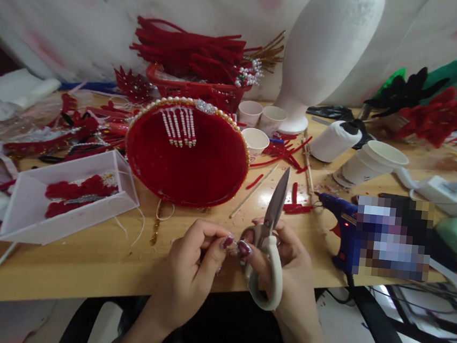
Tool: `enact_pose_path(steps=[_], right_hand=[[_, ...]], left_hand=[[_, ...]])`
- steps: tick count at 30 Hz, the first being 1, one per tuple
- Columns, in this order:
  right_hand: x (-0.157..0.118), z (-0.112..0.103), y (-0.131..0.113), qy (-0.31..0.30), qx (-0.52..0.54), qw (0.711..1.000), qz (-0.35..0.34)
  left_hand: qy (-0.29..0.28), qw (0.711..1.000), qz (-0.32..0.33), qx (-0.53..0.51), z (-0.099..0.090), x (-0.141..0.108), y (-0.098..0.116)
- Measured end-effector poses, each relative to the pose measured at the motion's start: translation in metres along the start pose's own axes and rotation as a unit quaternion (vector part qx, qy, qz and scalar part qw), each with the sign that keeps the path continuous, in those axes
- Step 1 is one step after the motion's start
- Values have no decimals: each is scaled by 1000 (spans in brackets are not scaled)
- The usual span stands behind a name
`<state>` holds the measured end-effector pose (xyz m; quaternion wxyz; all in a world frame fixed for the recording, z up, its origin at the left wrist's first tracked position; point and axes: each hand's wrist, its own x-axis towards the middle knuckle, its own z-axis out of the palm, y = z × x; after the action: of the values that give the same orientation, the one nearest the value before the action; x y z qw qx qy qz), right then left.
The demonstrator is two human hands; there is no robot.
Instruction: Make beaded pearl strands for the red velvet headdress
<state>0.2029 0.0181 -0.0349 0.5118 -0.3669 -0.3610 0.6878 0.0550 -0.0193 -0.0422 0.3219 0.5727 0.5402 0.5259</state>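
Note:
Close to the table's front edge, my left hand pinches something tiny between thumb and index finger; it is too small to name. My right hand meets it fingertip to fingertip. Hooked over the right hand is a pair of scissors with pale handles, its closed blades pointing up and away. Just beyond the hands rests a red velvet hat-like piece edged with pearls and gold beads, with several short strands of white beads hanging on it.
A white box with red pieces stands left. Behind are a red basket of red stems, paper cups, and a white foam head. Right lie a thread spool, a blue glue gun with a lit light, and red flowers.

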Motion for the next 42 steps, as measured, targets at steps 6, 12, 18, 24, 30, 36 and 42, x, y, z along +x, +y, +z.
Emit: enact_pose_path(steps=[6,12,18,24,30,36,42], right_hand=[[0,1,2,7,12,1000,27],[0,-1,4,27,-23,999,15],[1,-7,-4,85,-86,991,-59],[2,-9,-4,101,-96,988,-67],[2,-6,-5,110,-111,985,-65],[1,-5,-5,105,-108,986,-69],[3,-1,-3,109,-114,985,-72]], left_hand=[[12,998,50,21,0,-1,-3],[37,998,42,5,-3,1,0],[106,992,-19,58,-29,13,-7],[99,959,70,257,-64,16,-14],[145,922,56,354,-97,13,-12],[201,933,10,298,-99,12,0],[368,917,-73,137,-96,3,1]])
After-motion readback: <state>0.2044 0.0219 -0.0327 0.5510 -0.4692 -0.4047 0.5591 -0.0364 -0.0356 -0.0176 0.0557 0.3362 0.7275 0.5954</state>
